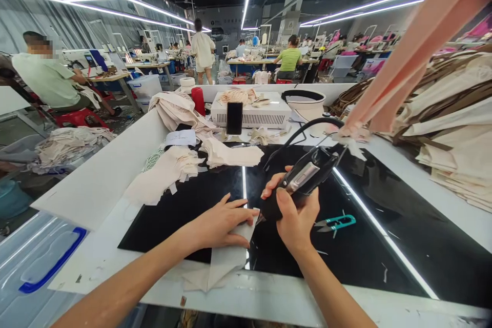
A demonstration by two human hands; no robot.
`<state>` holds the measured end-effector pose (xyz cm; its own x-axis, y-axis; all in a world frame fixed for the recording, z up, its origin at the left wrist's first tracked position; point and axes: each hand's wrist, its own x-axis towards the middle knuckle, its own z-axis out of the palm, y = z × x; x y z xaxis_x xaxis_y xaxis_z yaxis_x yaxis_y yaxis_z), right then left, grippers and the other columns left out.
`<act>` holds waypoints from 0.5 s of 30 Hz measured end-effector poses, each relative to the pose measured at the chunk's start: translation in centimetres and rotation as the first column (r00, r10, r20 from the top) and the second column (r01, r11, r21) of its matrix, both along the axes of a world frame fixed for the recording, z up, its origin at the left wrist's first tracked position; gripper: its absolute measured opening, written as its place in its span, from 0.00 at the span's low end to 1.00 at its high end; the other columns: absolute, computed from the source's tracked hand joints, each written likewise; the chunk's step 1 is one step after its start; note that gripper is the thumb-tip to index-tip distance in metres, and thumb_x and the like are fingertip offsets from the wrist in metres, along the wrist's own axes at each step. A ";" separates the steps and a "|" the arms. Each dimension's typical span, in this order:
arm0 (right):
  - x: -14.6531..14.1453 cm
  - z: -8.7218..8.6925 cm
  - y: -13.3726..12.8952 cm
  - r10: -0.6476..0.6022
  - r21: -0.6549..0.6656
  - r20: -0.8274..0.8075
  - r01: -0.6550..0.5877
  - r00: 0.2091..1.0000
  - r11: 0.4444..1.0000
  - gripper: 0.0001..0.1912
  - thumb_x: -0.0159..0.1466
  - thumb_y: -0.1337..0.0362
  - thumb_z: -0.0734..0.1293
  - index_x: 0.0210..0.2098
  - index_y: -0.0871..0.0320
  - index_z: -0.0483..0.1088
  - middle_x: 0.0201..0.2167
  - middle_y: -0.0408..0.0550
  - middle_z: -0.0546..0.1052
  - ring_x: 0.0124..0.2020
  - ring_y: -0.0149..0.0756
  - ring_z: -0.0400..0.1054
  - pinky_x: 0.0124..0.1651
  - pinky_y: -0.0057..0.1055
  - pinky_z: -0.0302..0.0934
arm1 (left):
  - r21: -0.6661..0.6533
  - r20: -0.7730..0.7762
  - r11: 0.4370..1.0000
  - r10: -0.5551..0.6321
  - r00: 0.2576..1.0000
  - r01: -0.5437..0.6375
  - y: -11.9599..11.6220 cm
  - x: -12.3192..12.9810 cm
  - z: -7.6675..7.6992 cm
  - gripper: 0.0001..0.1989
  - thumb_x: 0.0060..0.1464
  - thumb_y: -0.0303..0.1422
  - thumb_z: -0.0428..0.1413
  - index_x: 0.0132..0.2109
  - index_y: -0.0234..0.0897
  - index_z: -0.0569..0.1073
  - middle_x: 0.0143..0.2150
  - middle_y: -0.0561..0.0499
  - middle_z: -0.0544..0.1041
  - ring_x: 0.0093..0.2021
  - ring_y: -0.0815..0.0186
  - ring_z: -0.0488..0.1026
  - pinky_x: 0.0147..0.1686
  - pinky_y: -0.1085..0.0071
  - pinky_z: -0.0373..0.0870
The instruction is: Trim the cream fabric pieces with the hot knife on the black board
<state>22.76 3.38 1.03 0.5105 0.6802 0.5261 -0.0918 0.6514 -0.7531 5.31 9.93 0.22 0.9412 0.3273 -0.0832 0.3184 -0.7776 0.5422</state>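
My left hand point(223, 226) lies with fingers spread over a small off-white cloth piece point(226, 264), pressing it on the glossy black board point(177, 230). The cloth hangs toward the board's near edge. My right hand point(298, 215) is wrapped round a black corded hand tool point(307, 174) with a silver panel; its exact kind I cannot tell. The tool's low end is close to the cloth edge beside my left fingertips. Its cord point(303, 128) loops up behind. To the right of my right hand lie teal-handled thread snips point(338, 222).
Stacks of off-white cloth pieces point(163, 177) lie at the left. A phone point(234, 118) leans against a white vented box point(261, 113). Pink cloth strips point(407, 61) hang at upper right, above piled cream straps point(453, 128). Several people sit at sewing tables behind.
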 end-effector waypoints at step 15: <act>-0.7 0.1 -0.1 0.010 -0.013 -0.021 -0.010 1.000 1.000 0.17 0.65 0.62 0.74 0.50 0.50 0.67 0.33 0.38 0.78 0.26 0.30 0.72 0.31 0.31 0.71 | 0.009 -0.007 1.000 0.005 1.000 -0.005 0.0 0.0 0.7 0.22 0.58 0.38 0.69 0.56 0.47 0.72 0.56 0.52 0.78 0.75 0.51 0.57 0.70 0.30 0.43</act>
